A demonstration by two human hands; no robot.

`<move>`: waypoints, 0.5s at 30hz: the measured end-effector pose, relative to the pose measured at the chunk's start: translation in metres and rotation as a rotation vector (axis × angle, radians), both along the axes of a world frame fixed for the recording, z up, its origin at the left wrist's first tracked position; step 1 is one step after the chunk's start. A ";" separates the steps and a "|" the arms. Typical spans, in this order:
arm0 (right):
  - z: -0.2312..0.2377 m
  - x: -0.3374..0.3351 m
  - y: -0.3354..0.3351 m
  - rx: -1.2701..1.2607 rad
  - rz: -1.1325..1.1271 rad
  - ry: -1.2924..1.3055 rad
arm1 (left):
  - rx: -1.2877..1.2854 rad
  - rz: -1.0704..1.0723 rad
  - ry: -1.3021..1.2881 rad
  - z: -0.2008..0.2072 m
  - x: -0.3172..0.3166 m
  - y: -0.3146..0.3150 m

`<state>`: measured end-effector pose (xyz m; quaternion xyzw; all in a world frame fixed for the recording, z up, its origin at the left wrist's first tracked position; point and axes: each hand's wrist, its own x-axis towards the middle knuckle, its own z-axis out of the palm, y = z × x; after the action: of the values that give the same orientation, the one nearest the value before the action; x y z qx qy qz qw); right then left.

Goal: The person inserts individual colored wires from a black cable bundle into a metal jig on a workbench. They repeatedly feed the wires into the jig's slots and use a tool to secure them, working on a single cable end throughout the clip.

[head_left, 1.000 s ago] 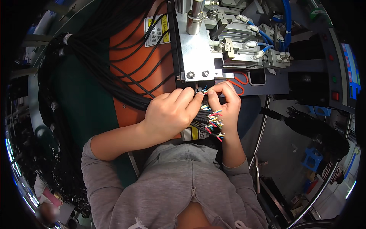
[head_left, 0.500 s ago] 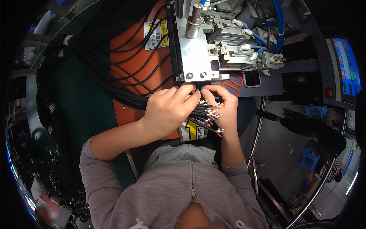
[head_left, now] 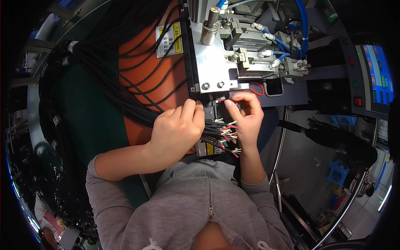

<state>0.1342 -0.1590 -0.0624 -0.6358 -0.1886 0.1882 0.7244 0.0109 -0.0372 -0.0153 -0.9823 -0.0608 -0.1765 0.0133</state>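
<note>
My left hand is closed around a bundle of thin black cables, its thumb side up against the front of a metal machine fixture. Stripped ends with red, white, yellow, blue and green wires stick out of the bundle to the right. A small group of coloured wire ends shows just under the fixture's front edge. My right hand is beside those ends, with thumb and forefinger curved and a little apart. Nothing shows between them. The left fingertips are partly hidden.
More black cables fan across an orange-red panel on the left. Air cylinders with blue hoses stand behind the fixture. Scissors with red handles lie right of it. A control box with a screen stands far right.
Both hands have drawn apart: the left went left and slightly down, the right slightly right. The wire ends under the fixture now show between them.
</note>
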 end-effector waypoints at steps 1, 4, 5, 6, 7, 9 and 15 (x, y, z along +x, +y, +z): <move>-0.003 0.008 -0.001 0.008 0.071 -0.271 | -0.041 -0.005 0.009 0.000 0.000 0.002; 0.010 0.018 -0.004 0.114 0.505 -0.542 | -0.139 -0.051 0.024 0.002 0.001 0.008; 0.004 0.016 -0.001 0.170 0.515 -0.498 | -0.154 -0.078 0.021 0.004 0.001 0.009; 0.001 0.017 -0.001 0.179 0.521 -0.472 | -0.167 -0.106 0.015 0.007 0.001 0.011; -0.003 0.017 -0.001 0.188 0.526 -0.446 | -0.190 -0.119 0.024 0.008 0.001 0.012; -0.002 0.016 -0.001 0.190 0.495 -0.419 | -0.237 -0.145 0.041 0.010 0.001 0.013; 0.004 0.012 -0.011 0.271 0.332 -0.328 | -0.327 -0.330 -0.359 0.020 0.004 0.017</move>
<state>0.1465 -0.1700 -0.0583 -0.5153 -0.4284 0.1720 0.7220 0.0152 -0.0205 0.0049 -0.9210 0.0708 -0.3353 -0.1851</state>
